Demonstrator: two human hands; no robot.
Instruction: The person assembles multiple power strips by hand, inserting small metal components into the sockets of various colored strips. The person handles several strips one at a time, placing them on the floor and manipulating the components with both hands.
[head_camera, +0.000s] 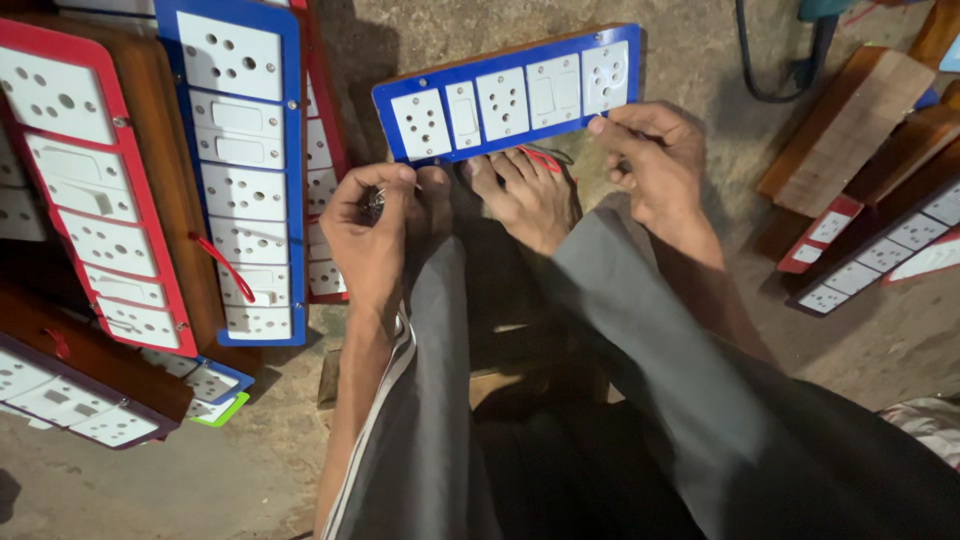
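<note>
Nearest the camera, the person's grey-trousered legs (560, 400) stretched forward across the concrete floor (180, 490), ending in bare feet (520, 195) set side by side. The left hand (372, 235) hovered just left of the feet, fingers curled nearly closed around a small dark metal piece, too small to identify. The right hand (655, 165) was on the other side of the feet, its fingers bent and pinching the lower right corner of a blue switchboard panel (508, 95). That panel lay just beyond the toes, tilted slightly, carrying a row of white sockets and switches on a wooden backing. A short red wire (542, 158) showed beneath its lower edge, by the toes.

Toward the left edge of the floor, a red-framed panel (85, 190) and a longer blue-framed panel (245, 170) lay side by side on wooden boxes. At the far right, wooden boards (850, 125) and more small panels (880, 255) were scattered, with a black cable (760, 75) near the top edge.
</note>
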